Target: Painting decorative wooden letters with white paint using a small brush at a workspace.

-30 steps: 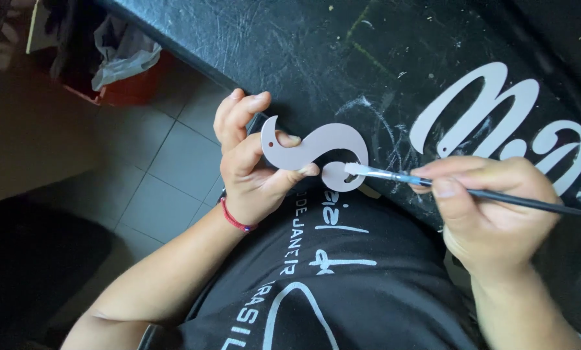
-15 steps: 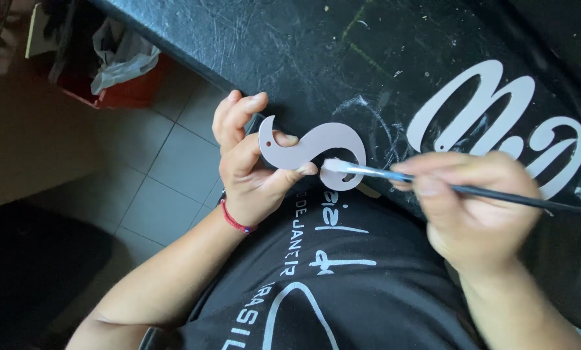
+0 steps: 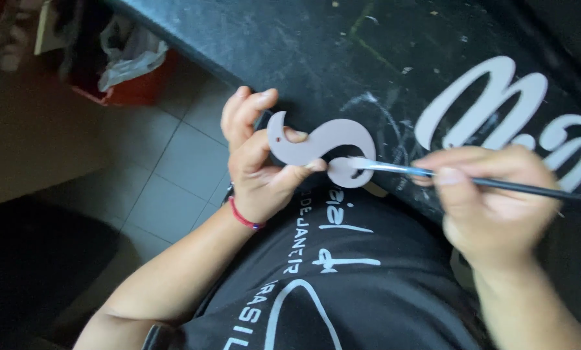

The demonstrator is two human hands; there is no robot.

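S-shaped cutout (image 3: 323, 146) pinched in left hand (image 3: 261, 172) | right hand (image 3: 491, 194) grips paintbrush (image 3: 433, 174) | red bin (image 3: 118, 81): crumpled plastic

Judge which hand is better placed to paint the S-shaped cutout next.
Right, probably: the right hand holds the brush, its tip on the cutout; the left hand grips that piece.

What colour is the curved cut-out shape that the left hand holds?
The curved cut-out shape is pale lilac-grey, plain, without pattern; the head view shows it.
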